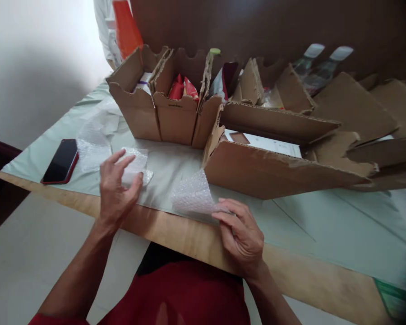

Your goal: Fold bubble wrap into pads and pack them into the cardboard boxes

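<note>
My right hand (242, 232) pinches the lower right corner of a clear bubble wrap sheet (192, 194) near the table's front edge. The sheet's far end rises in front of the long cardboard box. To the left, my left hand (117, 187) is raised with fingers spread and holds nothing. Beneath and beside its fingers lies a smaller bubble wrap piece (137, 160), partly hidden by the hand. More crumpled bubble wrap (93, 146) is spread further left.
A phone (61, 161) in a red case lies at the left. Open cardboard boxes (177, 119) line the back, some with red packets (182, 88) inside. The long box (284, 176) holds a white box (264, 142). Clear bottles (313, 67) and an orange object (126, 29) stand behind.
</note>
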The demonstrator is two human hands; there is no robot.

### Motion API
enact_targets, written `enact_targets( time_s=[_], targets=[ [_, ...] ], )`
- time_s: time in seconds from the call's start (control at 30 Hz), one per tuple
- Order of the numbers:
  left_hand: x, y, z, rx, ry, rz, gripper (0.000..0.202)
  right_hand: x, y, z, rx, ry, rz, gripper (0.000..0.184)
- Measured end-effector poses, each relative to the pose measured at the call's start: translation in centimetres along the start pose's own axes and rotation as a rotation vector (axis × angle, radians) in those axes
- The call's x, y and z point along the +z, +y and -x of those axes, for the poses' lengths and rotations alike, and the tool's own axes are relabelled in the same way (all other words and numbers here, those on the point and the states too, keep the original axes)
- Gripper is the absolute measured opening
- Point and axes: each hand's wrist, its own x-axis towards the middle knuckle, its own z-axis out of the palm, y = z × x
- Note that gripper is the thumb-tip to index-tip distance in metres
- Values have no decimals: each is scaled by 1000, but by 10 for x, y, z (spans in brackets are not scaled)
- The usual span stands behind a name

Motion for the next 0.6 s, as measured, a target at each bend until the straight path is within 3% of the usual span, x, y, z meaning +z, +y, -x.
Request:
enact_targets(
  time_s=[0.07, 0.17, 0.27, 0.33, 0.4, 0.5, 0.6],
  targets=[
    [3, 14, 4, -69, -121, 136, 38, 1, -2, -4, -98, -29, 17, 31],
    [6, 27, 2, -221, -390, 357, 59, 6, -11, -9, -245, -103, 24, 24],
    [9, 38, 4, -362, -662, 394, 81, 12, -23, -9, -307, -190, 15, 21],
    [13, 41, 11, -418, -769, 384, 80, 14, -29, -7, -331, -250, 1, 23],
    [16, 42, 21, -474, -795, 408, 62, 16, -32, -3, -338, -289, -13, 25],
    [18, 39, 35, -599, -741, 498, 37, 15, -31, 3, -311, -289, -13, 27],
    [15, 38, 36, -717, -704, 631, 49, 14, -27, 6, -300, -260, 4, 30]
  ],
)
